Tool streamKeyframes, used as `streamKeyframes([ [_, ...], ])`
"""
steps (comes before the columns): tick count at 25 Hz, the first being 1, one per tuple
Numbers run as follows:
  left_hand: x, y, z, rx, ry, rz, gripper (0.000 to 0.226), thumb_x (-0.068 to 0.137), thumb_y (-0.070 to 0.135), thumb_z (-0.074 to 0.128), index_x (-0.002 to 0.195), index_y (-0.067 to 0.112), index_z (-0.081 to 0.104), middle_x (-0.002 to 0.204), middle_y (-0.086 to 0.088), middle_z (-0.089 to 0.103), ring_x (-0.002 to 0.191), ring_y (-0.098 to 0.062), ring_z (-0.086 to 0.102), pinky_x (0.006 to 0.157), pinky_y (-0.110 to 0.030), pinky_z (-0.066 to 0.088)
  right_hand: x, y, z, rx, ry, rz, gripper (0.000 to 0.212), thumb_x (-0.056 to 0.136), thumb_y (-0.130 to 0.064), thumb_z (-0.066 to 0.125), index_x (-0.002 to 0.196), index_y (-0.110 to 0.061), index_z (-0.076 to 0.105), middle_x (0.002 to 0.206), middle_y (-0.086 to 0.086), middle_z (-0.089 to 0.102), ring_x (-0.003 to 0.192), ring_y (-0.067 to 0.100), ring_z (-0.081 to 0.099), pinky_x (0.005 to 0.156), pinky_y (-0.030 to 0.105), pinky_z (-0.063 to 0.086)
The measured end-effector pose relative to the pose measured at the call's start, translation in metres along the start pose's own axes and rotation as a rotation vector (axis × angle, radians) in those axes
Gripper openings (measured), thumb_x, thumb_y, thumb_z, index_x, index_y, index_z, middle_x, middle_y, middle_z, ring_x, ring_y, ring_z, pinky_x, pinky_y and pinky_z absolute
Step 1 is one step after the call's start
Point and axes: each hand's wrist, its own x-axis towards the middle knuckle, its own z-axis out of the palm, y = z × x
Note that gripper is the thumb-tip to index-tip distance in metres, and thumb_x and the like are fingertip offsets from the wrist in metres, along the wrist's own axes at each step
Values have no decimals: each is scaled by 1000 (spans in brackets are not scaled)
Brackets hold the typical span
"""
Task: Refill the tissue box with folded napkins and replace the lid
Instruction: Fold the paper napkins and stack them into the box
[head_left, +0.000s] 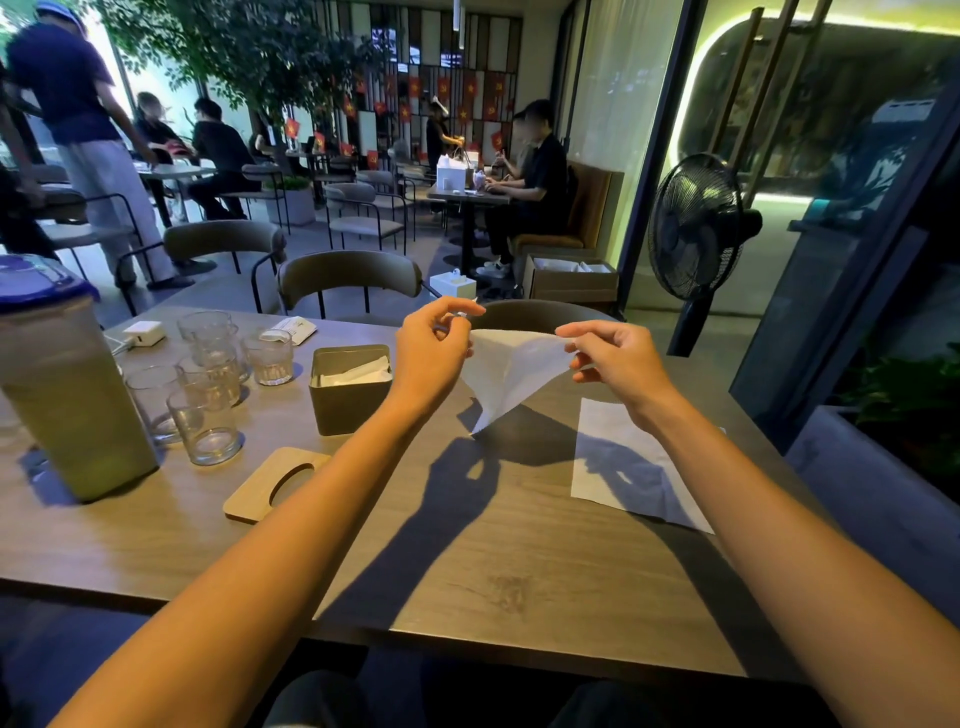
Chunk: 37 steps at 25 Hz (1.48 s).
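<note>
A white napkin (506, 374) hangs in the air above the table, stretched between my two hands. My left hand (434, 348) pinches its left top corner and my right hand (615, 358) pinches its right top corner. The napkin's lowest tip hangs just over the tabletop. Left of my hands stands the square dark tissue box (349, 402), open on top, with folded white napkins inside. Its wooden lid (275, 484), with an oval slot, lies flat on the table in front of the box.
Another unfolded napkin (631, 462) lies flat on the table at the right. Several glasses (213, 379) and a large lidded jug (62, 384) stand at the left. A small white device (143, 332) sits behind the glasses. Chairs, a fan (696, 228) and people fill the room beyond.
</note>
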Motion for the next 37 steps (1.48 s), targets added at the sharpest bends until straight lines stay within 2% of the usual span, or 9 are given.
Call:
streamKeyframes([
  [4,-3,-6,-9,290,-44,78,25,99,14,48,102,19,73,99,-5,62,87,-16,59,78,-27,53,-2,0,-5,-107,-8,-81,28,95,0,58,113,-12,76,95,4,73,79,16,67,65,24,60],
  [8,-1,-12,-14,539,-281,109,28,96,13,48,112,17,70,102,-6,50,97,-18,51,87,-29,49,-2,-6,-7,-133,20,-132,12,95,-16,68,101,-17,78,87,-1,74,75,13,70,64,23,60],
  [11,-4,-16,-15,714,-383,187,28,90,31,63,114,19,68,104,-3,44,103,-18,41,87,-29,45,-2,-11,-5,-179,36,-163,12,97,-25,68,101,-18,77,89,-5,73,78,15,69,64,25,61],
  [15,-9,-16,-8,674,-516,205,51,83,55,69,122,22,65,120,-2,47,112,-18,38,93,-31,40,-2,-18,-5,-190,-3,-206,12,98,-25,67,101,-17,75,90,-2,71,80,17,68,64,27,59],
  [18,-15,-7,3,395,-625,191,40,87,44,69,117,18,68,116,1,59,106,-13,52,90,-31,48,-2,-24,-4,-194,-91,-216,9,97,-20,68,100,-15,74,88,0,71,75,16,67,65,32,61],
  [23,-11,12,-1,98,-497,104,22,94,34,64,111,22,71,100,7,71,91,-1,66,80,-22,57,-9,-27,2,-143,-206,-133,37,97,-31,67,131,-19,60,104,2,71,81,14,71,68,26,60],
  [29,-5,16,-10,2,-370,-32,24,94,34,64,111,19,69,98,5,70,87,-2,67,69,-17,55,-15,-21,-1,-247,-370,-135,16,97,-29,68,108,-20,76,103,0,76,97,18,72,83,33,61],
  [34,2,-2,-19,81,-268,-59,43,89,39,69,128,29,56,125,1,61,112,-15,59,89,-30,53,-13,-23,2,-324,-352,-165,17,102,-26,60,104,-20,76,99,-6,73,93,10,68,81,26,55],
  [37,6,-2,-21,286,-337,161,74,84,47,72,145,43,31,148,0,42,132,-15,39,105,-35,37,-10,-22,1,-379,-418,-170,18,100,-26,62,106,-17,77,99,-4,75,94,12,69,85,28,55],
])
